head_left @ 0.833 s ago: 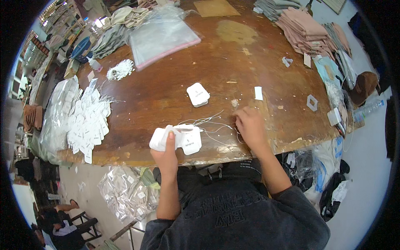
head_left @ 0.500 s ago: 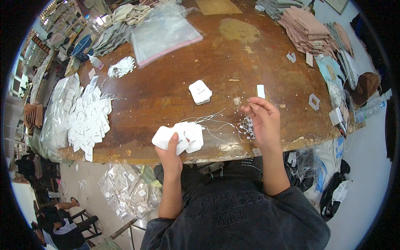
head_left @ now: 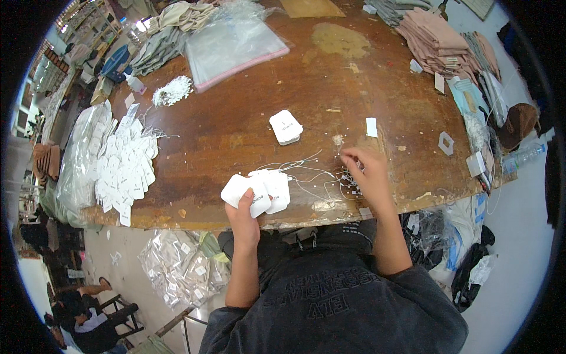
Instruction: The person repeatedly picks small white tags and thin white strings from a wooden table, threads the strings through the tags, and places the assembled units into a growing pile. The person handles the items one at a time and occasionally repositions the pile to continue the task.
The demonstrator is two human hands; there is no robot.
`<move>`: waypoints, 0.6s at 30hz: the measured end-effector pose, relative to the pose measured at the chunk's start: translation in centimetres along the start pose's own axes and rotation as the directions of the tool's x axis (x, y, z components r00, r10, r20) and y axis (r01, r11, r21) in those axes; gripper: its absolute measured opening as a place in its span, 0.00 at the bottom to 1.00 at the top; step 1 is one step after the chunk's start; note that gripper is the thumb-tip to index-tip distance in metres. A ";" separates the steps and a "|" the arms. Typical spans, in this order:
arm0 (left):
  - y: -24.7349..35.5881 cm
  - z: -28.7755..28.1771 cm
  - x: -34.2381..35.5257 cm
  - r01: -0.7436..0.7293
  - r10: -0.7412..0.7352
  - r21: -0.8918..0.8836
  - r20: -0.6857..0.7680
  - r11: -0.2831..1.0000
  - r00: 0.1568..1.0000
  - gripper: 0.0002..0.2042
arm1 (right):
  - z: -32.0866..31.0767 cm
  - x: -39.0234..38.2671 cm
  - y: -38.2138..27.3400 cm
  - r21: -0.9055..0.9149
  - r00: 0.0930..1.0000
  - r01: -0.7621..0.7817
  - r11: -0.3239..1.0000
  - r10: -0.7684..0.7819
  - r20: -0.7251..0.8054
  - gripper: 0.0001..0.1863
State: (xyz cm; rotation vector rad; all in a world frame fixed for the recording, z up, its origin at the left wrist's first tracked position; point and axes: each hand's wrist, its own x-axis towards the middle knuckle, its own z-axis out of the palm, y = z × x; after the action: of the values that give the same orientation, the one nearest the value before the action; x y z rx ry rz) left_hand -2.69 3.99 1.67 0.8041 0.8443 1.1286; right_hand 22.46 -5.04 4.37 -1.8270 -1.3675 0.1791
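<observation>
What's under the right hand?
Beside the fingers of the right hand, a tangle of thin strings with small white pieces shows on the table. Whatever lies directly beneath the palm is covered.

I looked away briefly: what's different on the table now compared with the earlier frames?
The right hand lifted off the string tangle, then came back partly over it; whether it holds anything is unclear. In the left hand, the white tags, one blurred earlier, now sit fanned. A pale scrap shifted toward the pink garments. Unchanged: tag stack, tag heap.
</observation>
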 end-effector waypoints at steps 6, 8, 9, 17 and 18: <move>-0.3 0.1 -0.1 0.019 -0.019 0.020 -0.013 1.000 1.000 0.18 | -0.9 -2.1 -1.2 -0.256 0.859 0.423 0.869 -0.294 0.420 0.12; -0.5 0.2 -0.1 0.023 -0.024 0.042 0.005 0.999 1.000 0.19 | -0.4 -2.5 -1.3 -0.270 0.841 0.472 0.839 -0.338 0.422 0.14; -0.5 0.3 -0.2 0.031 -0.032 0.036 0.016 0.999 0.999 0.19 | 0.0 -2.7 -1.3 -0.266 0.829 0.507 0.820 -0.379 0.412 0.15; -0.5 0.5 -0.9 0.081 -0.085 0.054 0.084 0.995 0.993 0.21 | 0.4 -1.1 -0.8 -0.080 0.902 0.403 0.912 -0.381 0.201 0.10; -0.4 0.5 -1.0 0.072 -0.076 0.073 0.060 0.995 0.995 0.21 | -0.1 -0.8 -0.8 0.005 0.933 0.356 0.934 -0.356 0.044 0.09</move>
State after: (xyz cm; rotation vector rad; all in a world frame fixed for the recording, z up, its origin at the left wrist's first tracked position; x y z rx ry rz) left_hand -2.32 2.87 1.71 0.8560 0.8583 1.0077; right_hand 21.62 -5.76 4.72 -1.5515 -1.7044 0.0259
